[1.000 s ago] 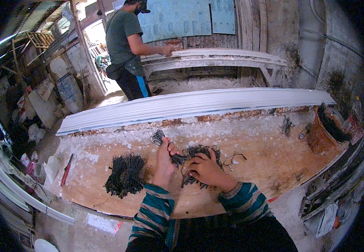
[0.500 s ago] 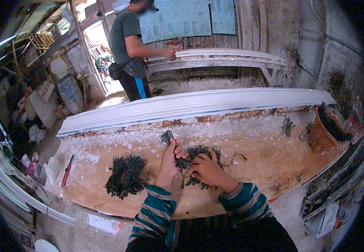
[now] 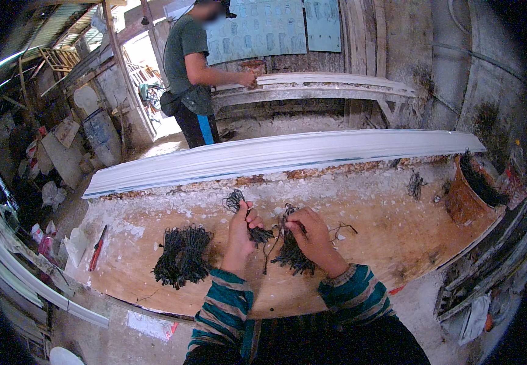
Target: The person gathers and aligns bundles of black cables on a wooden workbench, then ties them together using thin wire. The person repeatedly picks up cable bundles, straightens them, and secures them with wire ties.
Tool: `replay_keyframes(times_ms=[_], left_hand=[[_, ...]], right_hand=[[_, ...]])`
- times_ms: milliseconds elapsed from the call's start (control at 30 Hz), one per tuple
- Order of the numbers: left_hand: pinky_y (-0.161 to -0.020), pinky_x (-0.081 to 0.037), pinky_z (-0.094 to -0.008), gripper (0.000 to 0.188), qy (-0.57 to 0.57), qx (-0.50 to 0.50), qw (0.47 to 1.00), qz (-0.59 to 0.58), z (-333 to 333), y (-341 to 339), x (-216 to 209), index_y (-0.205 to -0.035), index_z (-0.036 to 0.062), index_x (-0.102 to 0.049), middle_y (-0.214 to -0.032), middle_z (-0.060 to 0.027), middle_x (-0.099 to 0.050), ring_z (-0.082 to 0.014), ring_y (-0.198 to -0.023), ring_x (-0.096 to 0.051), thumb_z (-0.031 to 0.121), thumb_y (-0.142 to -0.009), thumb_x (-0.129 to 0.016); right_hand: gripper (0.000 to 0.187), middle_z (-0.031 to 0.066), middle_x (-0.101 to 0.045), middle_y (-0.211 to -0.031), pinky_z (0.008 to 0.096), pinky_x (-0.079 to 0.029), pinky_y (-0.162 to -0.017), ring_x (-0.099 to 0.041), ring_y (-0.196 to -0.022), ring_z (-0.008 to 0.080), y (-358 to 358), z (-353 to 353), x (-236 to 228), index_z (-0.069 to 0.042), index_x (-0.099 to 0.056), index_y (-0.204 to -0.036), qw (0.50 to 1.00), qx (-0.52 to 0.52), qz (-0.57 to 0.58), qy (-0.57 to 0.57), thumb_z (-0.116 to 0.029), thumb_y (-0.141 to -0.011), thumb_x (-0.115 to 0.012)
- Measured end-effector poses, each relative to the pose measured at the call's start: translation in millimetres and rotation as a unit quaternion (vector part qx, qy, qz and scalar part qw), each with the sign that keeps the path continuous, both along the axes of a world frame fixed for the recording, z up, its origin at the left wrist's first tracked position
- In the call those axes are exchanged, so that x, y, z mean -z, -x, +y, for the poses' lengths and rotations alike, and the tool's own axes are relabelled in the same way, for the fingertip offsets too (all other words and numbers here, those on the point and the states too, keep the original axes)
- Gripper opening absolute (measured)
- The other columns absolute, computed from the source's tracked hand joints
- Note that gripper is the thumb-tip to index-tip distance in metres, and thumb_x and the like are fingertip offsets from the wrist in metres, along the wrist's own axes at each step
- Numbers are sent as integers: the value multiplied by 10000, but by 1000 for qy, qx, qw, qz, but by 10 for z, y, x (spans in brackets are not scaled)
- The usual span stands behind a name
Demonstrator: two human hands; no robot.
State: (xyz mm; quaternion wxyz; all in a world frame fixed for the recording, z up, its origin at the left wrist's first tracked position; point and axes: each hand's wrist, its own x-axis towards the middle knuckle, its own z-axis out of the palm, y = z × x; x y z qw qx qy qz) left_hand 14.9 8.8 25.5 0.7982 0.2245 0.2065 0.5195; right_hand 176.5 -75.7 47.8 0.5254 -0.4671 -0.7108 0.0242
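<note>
My left hand (image 3: 239,237) is closed around a small bundle of thin dark looped wire (image 3: 235,199). Its loops stick up above the thumb, and loose ends hang out near the fingers. To its right, my right hand (image 3: 315,238) has fingers and thumb pinched together at the top of a pile of dark wire (image 3: 294,258) on the board; the hand hides part of that pile. Left of my hands lies a larger pile of the same dark wire (image 3: 182,255).
A long white moulding (image 3: 281,158) runs along the far edge of the wooden board (image 3: 373,237). An orange bucket (image 3: 463,198) holds more dark strands at right. A red-handled knife (image 3: 97,248) lies at left. Beyond, a person (image 3: 190,67) works at a white bench (image 3: 318,91).
My right hand has risen slightly and pinched its fingers at the top of the pile, uncovering more of it. My left hand has shifted a little left with its bundle.
</note>
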Motion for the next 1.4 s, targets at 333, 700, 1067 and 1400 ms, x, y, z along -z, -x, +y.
replay_keyframes(times_ms=[333, 700, 1067, 1400], left_hand=[[-496, -378, -253, 253, -34, 100, 994, 27, -113, -141, 0, -877, 119, -484, -545, 54, -325, -67, -454, -341, 368, -918, -457], [-498, -377, -236, 297, -24, 78, 993, 87, -294, -256, -105, -931, 86, -498, -570, 50, -343, -65, -470, -343, 381, -913, -465], [-545, -408, -235, 295, -28, 15, 997, 67, -131, -220, 88, -871, 100, -539, -708, 23, -505, -90, -622, -481, 395, -868, -542], [-593, -442, -301, 258, -32, -70, 997, -27, 93, 21, 57, -886, 133, -467, -688, 2, -470, -139, -618, -470, 388, -884, -503]], right_hand=[[103, 137, -596, -935, 302, -480, -749, -600, -860, 210, 16, -106, -29, 5, -550, -913, 989, 4, 140, -46, 37, -816, -550], [169, 144, -597, -996, 333, -484, -805, -603, -922, 250, 63, -106, -68, -9, -542, -891, 991, -103, 58, -55, 69, -744, -565], [179, 118, -580, -1043, 376, -457, -859, -573, -977, 279, 103, -71, -5, -30, -554, -860, 989, -132, -65, 1, -10, -692, -613], [178, 57, -599, -874, 415, -367, -849, -546, -881, 260, -60, 36, 26, -107, -605, -887, 991, 4, -134, -3, -103, -710, -625]])
